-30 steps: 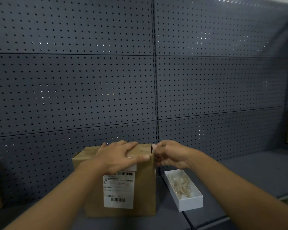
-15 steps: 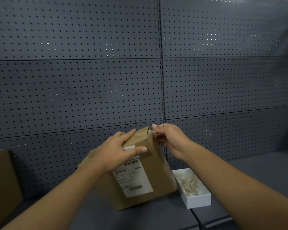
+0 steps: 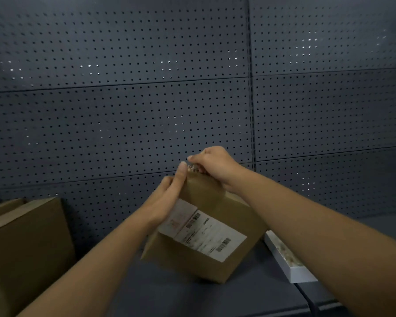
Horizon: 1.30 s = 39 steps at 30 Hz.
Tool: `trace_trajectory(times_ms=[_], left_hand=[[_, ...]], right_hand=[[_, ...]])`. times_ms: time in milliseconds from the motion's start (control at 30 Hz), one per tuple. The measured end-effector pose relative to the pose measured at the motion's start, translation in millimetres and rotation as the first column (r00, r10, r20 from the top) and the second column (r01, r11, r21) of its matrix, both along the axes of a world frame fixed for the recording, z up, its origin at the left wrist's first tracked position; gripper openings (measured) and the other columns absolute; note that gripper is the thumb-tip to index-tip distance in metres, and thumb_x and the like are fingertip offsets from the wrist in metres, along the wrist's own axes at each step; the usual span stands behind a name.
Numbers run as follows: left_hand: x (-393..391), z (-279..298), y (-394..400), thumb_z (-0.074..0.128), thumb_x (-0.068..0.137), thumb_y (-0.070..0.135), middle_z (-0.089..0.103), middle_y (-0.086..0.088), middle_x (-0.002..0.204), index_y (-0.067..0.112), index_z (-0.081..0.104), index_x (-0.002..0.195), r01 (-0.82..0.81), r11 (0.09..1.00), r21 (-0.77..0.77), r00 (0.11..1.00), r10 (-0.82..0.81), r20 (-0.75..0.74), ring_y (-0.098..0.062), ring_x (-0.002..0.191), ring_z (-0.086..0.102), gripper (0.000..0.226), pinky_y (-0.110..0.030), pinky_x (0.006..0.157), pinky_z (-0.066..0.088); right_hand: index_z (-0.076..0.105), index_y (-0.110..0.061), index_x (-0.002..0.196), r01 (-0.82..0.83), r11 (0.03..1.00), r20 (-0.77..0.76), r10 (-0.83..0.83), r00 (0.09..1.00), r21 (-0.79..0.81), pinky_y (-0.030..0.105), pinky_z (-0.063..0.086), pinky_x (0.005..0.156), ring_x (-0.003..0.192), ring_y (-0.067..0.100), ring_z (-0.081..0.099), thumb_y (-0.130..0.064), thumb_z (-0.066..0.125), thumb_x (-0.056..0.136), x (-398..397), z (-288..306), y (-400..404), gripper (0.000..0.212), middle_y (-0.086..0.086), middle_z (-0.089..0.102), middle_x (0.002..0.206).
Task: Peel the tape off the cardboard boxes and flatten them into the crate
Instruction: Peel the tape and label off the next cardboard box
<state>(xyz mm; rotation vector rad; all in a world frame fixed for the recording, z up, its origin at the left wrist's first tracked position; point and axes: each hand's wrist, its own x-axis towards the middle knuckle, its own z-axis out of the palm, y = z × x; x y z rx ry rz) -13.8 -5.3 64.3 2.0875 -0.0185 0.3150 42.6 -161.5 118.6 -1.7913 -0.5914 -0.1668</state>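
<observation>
The cardboard box (image 3: 206, 227) had been standing flat on the dark shelf (image 3: 169, 298) a moment before. Now it was tipped up on one bottom edge, with its top corner lifted high and leaning to the right. That tip brought the taped corner up to the fingers, so the peeling looked like it was just starting, and the box was not flat yet.

The left hand (image 3: 167, 200) lay along the left side of the box with its fingers straight, pressing to keep the box steady. The right hand (image 3: 212, 167) was at the top corner of the box. Its fingers were curled tight and pinched a small shiny bit there, most likely the end of the tape (image 3: 191, 167).

A white label (image 3: 206, 234) was stuck on the front of the box. It had black bar codes and small lines of writing, but they were too blurry to read. No brand name could be seen.

To the left of the box stood a bigger brown box (image 3: 25, 243). To the right of the box lay a white tray (image 3: 286, 259) with clear crinkly bits inside. No crate could be seen anywhere.
</observation>
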Motion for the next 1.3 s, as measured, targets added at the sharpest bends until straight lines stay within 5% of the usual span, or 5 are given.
trace_trajectory(times_ms=[200,500,867,1100,1300], left_hand=[[7.0,-8.0,4.9,0.039,0.101,0.067,0.073,-0.004,0.073,0.025,0.071,0.103,0.043,0.962,-0.268,0.992,-0.073,-0.106,-0.016,0.062,0.071,0.053,-0.030,0.058,0.054],[26.6,-31.1,23.9,0.046,0.085,0.083,0.074,-0.006,0.108,0.035,0.077,0.104,-0.238,0.862,-0.448,0.971,0.222,-0.088,-0.031,0.104,0.068,0.060,-0.054,0.099,0.053],[33.0,-46.8,42.8,0.062,0.099,0.043,0.069,-0.008,0.112,0.027,0.071,0.110,-0.292,0.861,-0.417,0.954,0.296,-0.058,-0.029,0.101,0.065,0.021,-0.037,0.079,0.051],[36.5,-46.0,52.6,0.059,0.100,0.050,0.067,-0.004,0.115,0.027,0.068,0.117,-0.305,0.902,-0.306,0.952,0.292,-0.089,-0.027,0.105,0.063,0.030,-0.047,0.097,0.054],[36.1,-37.7,51.2,0.056,0.103,0.047,0.065,0.001,0.111,0.024,0.066,0.124,-0.286,0.949,-0.132,0.958,0.282,-0.048,-0.019,0.099,0.060,0.033,-0.039,0.091,0.052]], right_hand=[[0.065,-0.013,0.068,-0.116,0.993,-0.071,0.114,0.991,-0.037,0.031,0.051,0.069,0.063,0.014,0.058,-0.026,0.079,0.089,7.8,-5.8,21.0,0.029,0.000,0.064,0.063],[0.063,-0.011,0.082,-0.087,0.996,-0.070,0.086,0.994,-0.015,0.043,0.057,0.083,0.074,0.020,0.064,-0.017,0.069,0.091,15.6,-40.5,65.9,0.012,0.007,0.068,0.075],[0.055,-0.004,0.095,-0.091,0.932,-0.288,0.200,0.936,0.351,0.054,0.052,0.100,0.074,0.023,0.059,-0.006,0.050,0.099,32.0,-47.3,66.8,0.007,0.008,0.053,0.068],[0.042,-0.016,0.076,0.000,0.953,-0.165,0.053,0.985,0.303,0.034,0.032,0.051,0.052,0.018,0.035,-0.008,0.053,0.094,45.6,-36.7,37.2,0.023,-0.004,0.040,0.052],[0.043,-0.019,0.083,-0.171,0.985,-0.135,0.166,0.977,-0.028,0.029,0.035,0.059,0.058,0.013,0.035,-0.067,0.069,0.085,53.9,-45.0,10.9,0.055,-0.002,0.042,0.067]])
